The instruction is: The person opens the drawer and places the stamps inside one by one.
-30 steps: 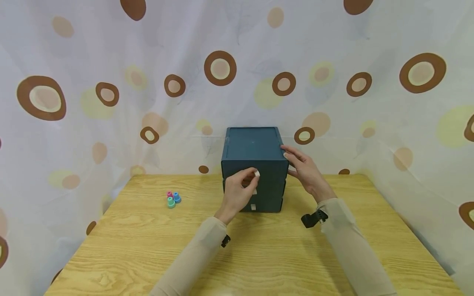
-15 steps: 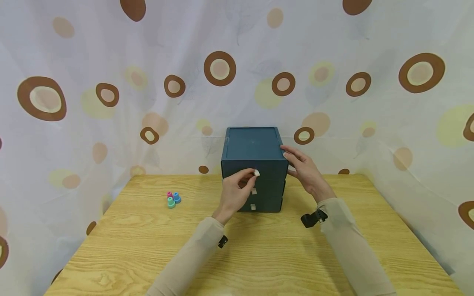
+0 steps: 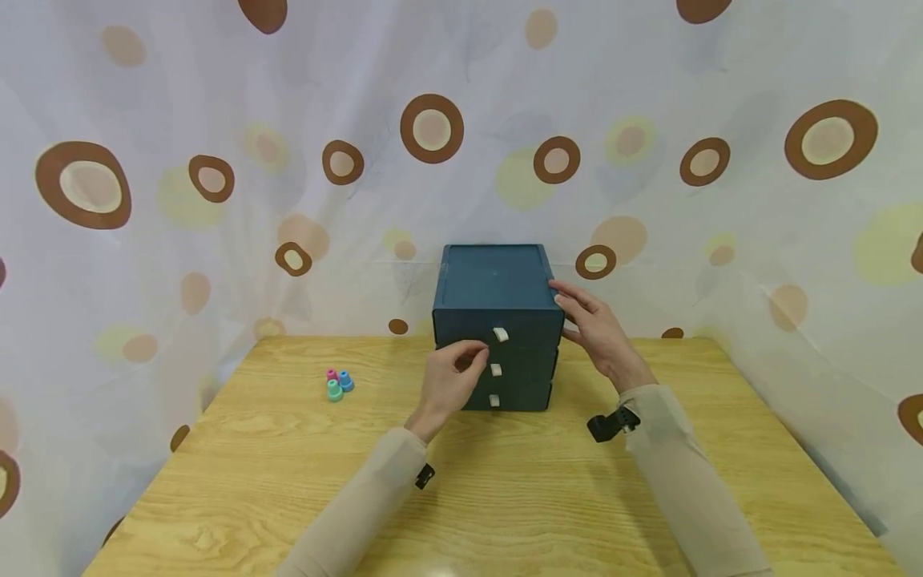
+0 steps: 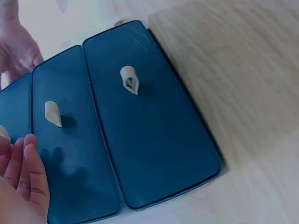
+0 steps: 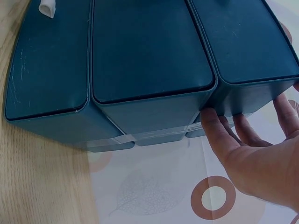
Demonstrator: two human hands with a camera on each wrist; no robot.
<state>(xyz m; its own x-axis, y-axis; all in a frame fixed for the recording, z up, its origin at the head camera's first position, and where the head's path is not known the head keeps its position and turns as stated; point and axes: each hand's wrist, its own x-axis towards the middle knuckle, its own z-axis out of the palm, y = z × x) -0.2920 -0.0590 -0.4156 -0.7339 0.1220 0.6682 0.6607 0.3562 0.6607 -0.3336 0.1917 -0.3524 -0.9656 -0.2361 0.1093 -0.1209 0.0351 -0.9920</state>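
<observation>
A dark blue cabinet (image 3: 493,276) with three stacked drawers stands upright on the table. All three drawer fronts are flush, each with a small white pull tab; the top tab (image 3: 501,334) shows uncovered. Just left of it, in front of the cabinet, hovers my left hand (image 3: 449,381), thumb and fingertips close together and holding nothing. In the left wrist view its relaxed fingers (image 4: 36,172) lie beside the middle drawer front. My right hand (image 3: 604,336) rests against the cabinet's right side near the top, and the right wrist view shows its extended fingers (image 5: 215,130) touching that side wall.
Three small cone-shaped pieces, pink (image 3: 332,374), blue (image 3: 346,381) and teal (image 3: 335,391), stand together on the wooden table (image 3: 288,481) left of the cabinet. A patterned curtain (image 3: 360,80) hangs right behind the table. Clear tape (image 5: 131,138) runs along the cabinet's side.
My left hand has let go of the top drawer's tab and drawn back slightly to the left and down. The right hand stays in place against the cabinet.
</observation>
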